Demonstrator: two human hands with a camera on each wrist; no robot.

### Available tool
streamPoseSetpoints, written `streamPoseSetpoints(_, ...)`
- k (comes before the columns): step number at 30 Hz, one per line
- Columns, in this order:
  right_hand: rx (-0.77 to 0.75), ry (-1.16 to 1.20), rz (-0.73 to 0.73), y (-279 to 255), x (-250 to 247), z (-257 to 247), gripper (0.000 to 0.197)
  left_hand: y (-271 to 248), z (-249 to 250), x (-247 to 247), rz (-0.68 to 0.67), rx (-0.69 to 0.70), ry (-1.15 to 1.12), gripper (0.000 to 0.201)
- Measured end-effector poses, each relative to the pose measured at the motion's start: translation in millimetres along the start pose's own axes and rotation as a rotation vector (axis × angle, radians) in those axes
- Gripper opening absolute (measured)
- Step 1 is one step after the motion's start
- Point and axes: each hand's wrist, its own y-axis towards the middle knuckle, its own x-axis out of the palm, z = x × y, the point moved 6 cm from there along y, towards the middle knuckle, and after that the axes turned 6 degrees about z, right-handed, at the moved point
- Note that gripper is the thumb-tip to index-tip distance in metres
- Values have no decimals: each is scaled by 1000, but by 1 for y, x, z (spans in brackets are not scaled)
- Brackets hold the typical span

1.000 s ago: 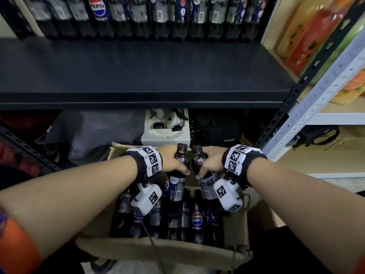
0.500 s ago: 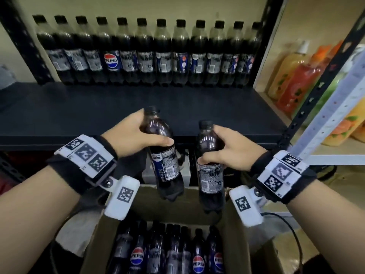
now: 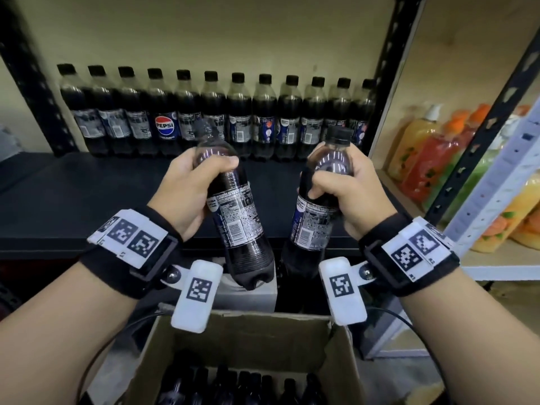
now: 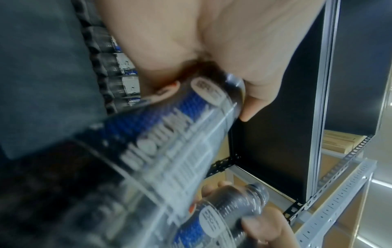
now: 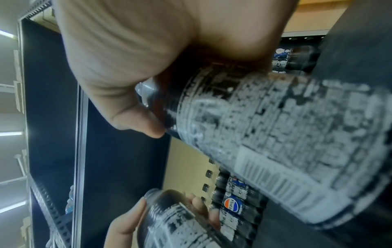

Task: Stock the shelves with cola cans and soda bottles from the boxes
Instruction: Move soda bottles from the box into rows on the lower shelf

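Your left hand (image 3: 187, 191) grasps a cola bottle, the left bottle (image 3: 233, 211), with fingers and thumb wrapped round its upper body; its cap leans far and left, its base near and right. Your right hand (image 3: 347, 188) grasps the right bottle (image 3: 318, 211) the same way, just below the shoulder, with its cap leaning slightly far and right. The two bottles are held side by side, apart, above the near edge of the dark shelf (image 3: 87, 200). In the left wrist view the left bottle (image 4: 161, 151) fills the frame, blurred, with your thumb tip against its label. In the right wrist view the right bottle (image 5: 265, 134) shows its barcode side.

At the far edge of the shelf a row of bottles (image 3: 239, 118) stands upright against the wall, one with its Pepsi logo facing you. Near you, below your wrists, an open box (image 3: 263, 331) holds more bottles upright. On the shelving to the right stand orange and green bottles (image 3: 432, 159).
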Motion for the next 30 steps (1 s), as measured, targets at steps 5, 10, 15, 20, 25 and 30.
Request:
streamPoseSetpoints(5,-14,17,97,17,-1,-2,29,12,18,10,74,149,45,34)
streamPoseSetpoints(10,-96,-8,100,35,1,-11,26,25,22,21,-8,225,114,36)
streamPoseSetpoints(15,-141,-66,58,55,4,-9,24,53,21,30,-61,273,188,39)
streamPoseSetpoints(20,-123,-91,60,64,9,7,22,65,2,36,-99,268,222,41)
streamPoseSetpoints(25,-130,-149,44,66,17,16,26,69,-14,41,-139,254,231,42)
streamPoseSetpoints(30,-99,-168,48,55,12,12,26,62,-12,44,-179,288,336,46)
